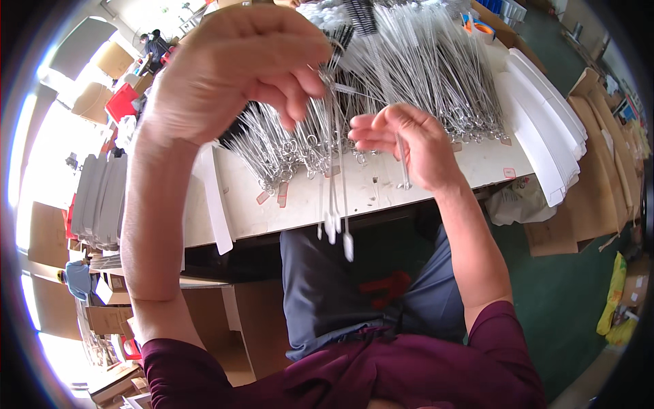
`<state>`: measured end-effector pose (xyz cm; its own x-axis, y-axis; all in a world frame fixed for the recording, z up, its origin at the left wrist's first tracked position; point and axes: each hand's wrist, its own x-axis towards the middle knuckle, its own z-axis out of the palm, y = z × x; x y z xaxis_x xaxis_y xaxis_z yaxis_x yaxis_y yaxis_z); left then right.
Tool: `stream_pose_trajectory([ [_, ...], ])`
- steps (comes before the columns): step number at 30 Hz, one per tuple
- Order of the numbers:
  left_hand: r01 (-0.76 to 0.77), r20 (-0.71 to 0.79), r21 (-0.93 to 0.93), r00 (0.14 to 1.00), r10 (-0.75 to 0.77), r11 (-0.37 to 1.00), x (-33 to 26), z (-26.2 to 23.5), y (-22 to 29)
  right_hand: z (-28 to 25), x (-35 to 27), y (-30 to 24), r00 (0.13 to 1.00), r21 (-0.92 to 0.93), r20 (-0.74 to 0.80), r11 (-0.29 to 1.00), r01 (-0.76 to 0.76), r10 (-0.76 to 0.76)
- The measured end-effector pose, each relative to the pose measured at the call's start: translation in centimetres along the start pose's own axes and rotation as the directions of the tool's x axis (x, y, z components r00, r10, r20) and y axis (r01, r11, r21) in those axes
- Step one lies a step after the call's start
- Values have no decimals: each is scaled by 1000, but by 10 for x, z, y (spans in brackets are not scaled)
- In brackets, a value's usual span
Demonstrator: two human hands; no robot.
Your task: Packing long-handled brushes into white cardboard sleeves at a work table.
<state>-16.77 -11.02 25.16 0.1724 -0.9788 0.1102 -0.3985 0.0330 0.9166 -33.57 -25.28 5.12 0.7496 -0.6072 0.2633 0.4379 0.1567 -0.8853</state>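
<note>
My left hand [235, 71] is raised close to the camera, slightly blurred, its fingers curled around a few thin wire-handled brushes. Their wires [334, 174] hang past the table's front edge and end in pale tips [349, 247]; dark bristles show beside the fingertips. Lower and to the right, my right hand [419, 146] is closed on the wire of one long brush [362, 20]. Its black bristle head points away from me, and its other end sticks out below the palm. Behind both hands lies a wide heap of wire brushes [443, 75], with looped ends toward me.
The white table [300, 208] holds the heap. White card strips [538, 123] are stacked at its right, and one strip [216, 204] lies at the left. A tape roll [482, 28] sits far right. Cardboard boxes [593, 177] stand right; more stacked strips [99, 198] are left.
</note>
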Motion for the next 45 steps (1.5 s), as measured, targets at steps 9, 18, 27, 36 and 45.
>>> stream_pose_trajectory([
  [9,-2,9,374,1000,-1,927,-27,9,-46,29,-49,24,893,218,318,892,-396,319],
  [18,-59,-105,590,983,149,805,-40,1,-100,24,-90,46,885,11,208,904,-428,417],
  [27,-37,-184,525,970,156,850,-42,3,-148,18,-115,61,863,-92,163,878,-469,478],
  [36,60,-294,477,951,95,877,-52,10,-183,23,-134,72,888,-225,104,881,-417,447],
  [45,-270,-65,728,888,455,630,-84,45,-176,22,-141,86,939,-358,-3,876,-323,345],
])
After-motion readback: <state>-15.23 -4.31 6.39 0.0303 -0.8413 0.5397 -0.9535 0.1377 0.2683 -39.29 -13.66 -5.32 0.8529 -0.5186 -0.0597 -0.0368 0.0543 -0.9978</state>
